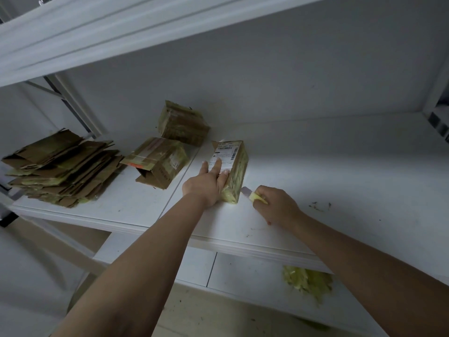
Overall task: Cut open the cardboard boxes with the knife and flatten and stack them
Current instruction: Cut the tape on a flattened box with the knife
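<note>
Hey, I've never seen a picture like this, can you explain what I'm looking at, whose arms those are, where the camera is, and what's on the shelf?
There is no machine here. One camera sits on a person's head, looking down at their own arms. The left hand presses flat on a taped box with a shipping label. The right hand grips a yellow-handled knife, its blade close to the box's near corner. All this rests on a white shelf. Two more boxes wait further left, beside a stack of flattened cardboard. Yellowish tape scraps lie lower down.
</note>
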The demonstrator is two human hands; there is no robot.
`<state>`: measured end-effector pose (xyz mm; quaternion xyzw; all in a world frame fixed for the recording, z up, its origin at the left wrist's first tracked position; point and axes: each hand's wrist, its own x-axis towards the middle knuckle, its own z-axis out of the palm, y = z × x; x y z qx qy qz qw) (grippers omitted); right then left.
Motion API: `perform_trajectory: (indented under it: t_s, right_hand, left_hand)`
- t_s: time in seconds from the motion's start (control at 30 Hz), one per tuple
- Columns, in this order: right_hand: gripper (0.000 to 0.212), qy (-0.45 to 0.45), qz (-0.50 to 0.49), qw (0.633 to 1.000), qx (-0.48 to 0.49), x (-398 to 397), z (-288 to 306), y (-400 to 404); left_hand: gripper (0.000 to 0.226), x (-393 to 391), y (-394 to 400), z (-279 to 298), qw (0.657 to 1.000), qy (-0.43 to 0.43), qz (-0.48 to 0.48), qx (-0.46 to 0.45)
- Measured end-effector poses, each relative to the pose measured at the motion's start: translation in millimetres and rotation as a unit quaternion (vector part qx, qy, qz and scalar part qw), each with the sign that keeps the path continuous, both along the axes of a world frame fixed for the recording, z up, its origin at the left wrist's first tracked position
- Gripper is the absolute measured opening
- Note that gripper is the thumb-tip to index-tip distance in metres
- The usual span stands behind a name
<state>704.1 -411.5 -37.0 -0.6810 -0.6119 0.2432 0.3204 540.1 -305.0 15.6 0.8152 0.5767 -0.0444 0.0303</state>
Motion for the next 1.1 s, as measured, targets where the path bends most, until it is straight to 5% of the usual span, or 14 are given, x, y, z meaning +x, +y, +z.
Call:
perform_trajectory:
  t_s: [0.13, 0.37, 0.7, 0.9, 1.03, 1.1]
  right_hand:
    - [0.020, -0.211, 0.014, 0.963, 0.164, -5, -19, -7]
    - [0.021, -0.259, -0.012, 0.927, 0.272, -22, -26, -3]
    - [0.011, -0.289, -0.011, 0.922, 0.257, -27, -29, 1]
    - [0.047, -0.361, -0.017, 0.918, 0.163, -25, -29, 6]
    - [0.036, -0.418, 0.005, 0.907, 0.048, -25, -18, 9]
    - [0.028, -0.384, 0.017, 0.919, 0.094, -23, -16, 6]
  left_hand:
    - [0.059, -2, 0, 0, 1.000, -0.013, 0.005, -0.004]
    - [0.060, -2, -1, 1, 1.000, -0.022, 0.006, -0.006]
    - [0.061, -3, -1, 2, 0.999, -0.028, 0.002, -0.014]
    - [0.063, -3, -1, 7, 0.999, -0.031, -0.008, -0.026]
    - [0.067, -4, 1, 8, 0.999, -0.027, -0.015, -0.029]
    - [0.067, -4, 3, 7, 0.999, -0.024, -0.018, -0.030]
